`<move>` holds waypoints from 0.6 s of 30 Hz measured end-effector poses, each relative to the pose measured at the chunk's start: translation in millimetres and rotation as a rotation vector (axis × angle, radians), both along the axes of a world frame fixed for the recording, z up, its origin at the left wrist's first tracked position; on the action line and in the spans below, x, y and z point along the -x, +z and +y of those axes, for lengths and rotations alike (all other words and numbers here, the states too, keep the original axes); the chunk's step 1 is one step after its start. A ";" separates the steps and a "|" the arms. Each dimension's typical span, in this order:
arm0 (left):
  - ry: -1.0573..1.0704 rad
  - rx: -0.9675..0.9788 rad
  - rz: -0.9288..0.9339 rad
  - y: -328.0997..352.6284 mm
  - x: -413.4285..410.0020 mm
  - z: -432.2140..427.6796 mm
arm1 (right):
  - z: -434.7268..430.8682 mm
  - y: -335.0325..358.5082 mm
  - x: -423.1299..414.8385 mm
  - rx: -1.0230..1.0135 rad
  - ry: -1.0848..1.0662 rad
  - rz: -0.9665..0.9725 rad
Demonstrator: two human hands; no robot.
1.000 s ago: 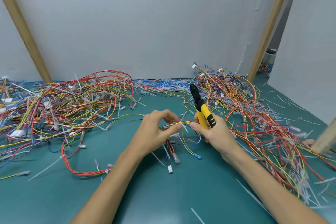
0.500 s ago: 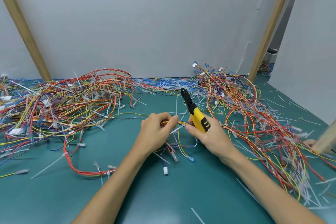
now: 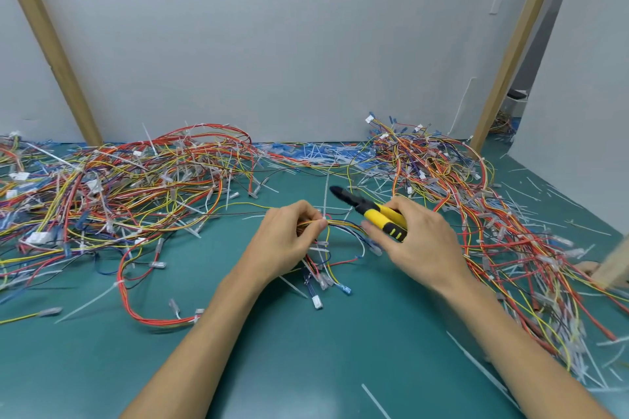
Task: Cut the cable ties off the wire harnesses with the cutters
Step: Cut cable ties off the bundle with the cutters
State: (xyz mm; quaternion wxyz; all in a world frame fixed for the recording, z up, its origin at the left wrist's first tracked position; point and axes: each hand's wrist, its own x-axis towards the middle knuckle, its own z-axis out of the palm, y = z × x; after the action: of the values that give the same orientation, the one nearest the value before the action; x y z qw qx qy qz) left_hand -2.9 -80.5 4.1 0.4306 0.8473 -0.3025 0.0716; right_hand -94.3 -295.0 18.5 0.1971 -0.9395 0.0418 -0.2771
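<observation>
Cutters (image 3: 372,211) gripped in right hand (image 3: 422,243), left hand (image 3: 282,241) pinching harness (image 3: 342,223) over open mat (image 3: 306,367).

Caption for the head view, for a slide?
Left hand pinches a wire harness above a green mat; right hand holds yellow cutters beside it, wire piles either side.

harness pile (image 3: 112,194) left, another (image 3: 476,207) right, w/ cutters (image 3: 371,211) btwn on mat (image 3: 306,350).
</observation>
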 end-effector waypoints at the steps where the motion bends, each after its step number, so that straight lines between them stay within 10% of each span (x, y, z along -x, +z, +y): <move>1: 0.001 -0.010 -0.022 -0.1 -0.2 0.7 | -2.8 0.3 1.2 0.065 -0.005 0.031; 18: -0.016 -0.087 -0.071 1.5 -0.5 0.8 | -3.0 -4.4 0.8 0.189 -0.002 0.068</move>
State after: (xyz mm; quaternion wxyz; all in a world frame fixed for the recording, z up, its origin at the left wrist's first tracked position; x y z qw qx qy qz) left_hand -2.4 -79.8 5.6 0.3827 0.8597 -0.3274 0.0849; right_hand -95.1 -298.0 14.2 0.1058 -0.9627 0.0231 -0.2478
